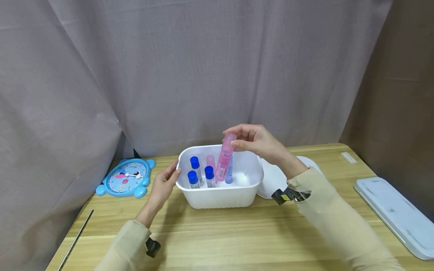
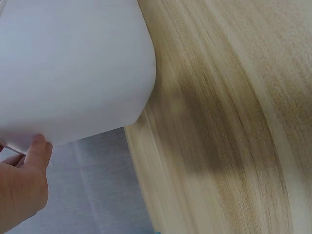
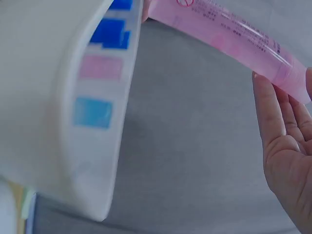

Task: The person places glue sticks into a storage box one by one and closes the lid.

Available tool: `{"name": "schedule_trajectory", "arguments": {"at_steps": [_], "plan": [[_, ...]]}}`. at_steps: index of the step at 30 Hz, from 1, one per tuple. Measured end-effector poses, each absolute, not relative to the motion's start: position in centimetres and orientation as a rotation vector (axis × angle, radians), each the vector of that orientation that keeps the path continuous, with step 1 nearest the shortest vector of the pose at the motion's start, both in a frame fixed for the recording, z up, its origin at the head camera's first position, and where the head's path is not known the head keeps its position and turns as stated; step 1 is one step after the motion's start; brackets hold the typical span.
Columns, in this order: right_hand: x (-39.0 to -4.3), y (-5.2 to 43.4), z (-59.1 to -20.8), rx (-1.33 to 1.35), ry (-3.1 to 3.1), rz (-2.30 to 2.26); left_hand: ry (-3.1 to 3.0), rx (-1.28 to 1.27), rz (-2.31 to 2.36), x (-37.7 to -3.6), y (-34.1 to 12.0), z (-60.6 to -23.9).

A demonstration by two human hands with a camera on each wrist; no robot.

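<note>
A white plastic tub (image 1: 220, 197) stands on the wooden table, its top uncovered. My left hand (image 1: 165, 184) pinches the rim at its left end; the left wrist view shows a finger (image 2: 36, 153) against the outer wall. My right hand (image 1: 259, 143) holds a translucent pink tube bottle (image 1: 224, 160) by its upper end, tilted over the tub. Small print covers the pink tube bottle (image 3: 229, 34) in the right wrist view. Inside the tub stand three clear bottles with blue caps (image 1: 209, 172), another pink bottle (image 1: 210, 161) and a light blue one (image 1: 229, 171).
Right behind the tub lies a white lid (image 1: 271, 178), partly under my right forearm. A blue animal-shaped clock (image 1: 125, 177) is at the left, with a thin metal rod (image 1: 76, 239) nearer me. At the right are a long white flat case (image 1: 396, 214) and a small white block (image 1: 349, 158).
</note>
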State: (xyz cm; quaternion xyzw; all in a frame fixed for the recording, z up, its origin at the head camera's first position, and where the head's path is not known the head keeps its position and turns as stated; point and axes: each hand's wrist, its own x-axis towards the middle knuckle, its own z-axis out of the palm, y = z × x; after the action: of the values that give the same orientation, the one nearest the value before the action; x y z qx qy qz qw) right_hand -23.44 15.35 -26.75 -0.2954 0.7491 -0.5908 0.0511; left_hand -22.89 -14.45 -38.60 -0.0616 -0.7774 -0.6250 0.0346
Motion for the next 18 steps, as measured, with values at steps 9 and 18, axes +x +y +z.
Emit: {"name": "schedule_trajectory", "arguments": {"at_steps": [9,18], "plan": [[-26.6,16.0,-31.0,-0.87,2.295,-1.532,-2.387,-0.25,-1.915,-22.7,-14.7,-38.6],[-27.8,15.5,-33.5,-1.004,2.252,-1.202,-2.375,-0.252,-1.939,-22.5,-14.7,-38.6]]}}
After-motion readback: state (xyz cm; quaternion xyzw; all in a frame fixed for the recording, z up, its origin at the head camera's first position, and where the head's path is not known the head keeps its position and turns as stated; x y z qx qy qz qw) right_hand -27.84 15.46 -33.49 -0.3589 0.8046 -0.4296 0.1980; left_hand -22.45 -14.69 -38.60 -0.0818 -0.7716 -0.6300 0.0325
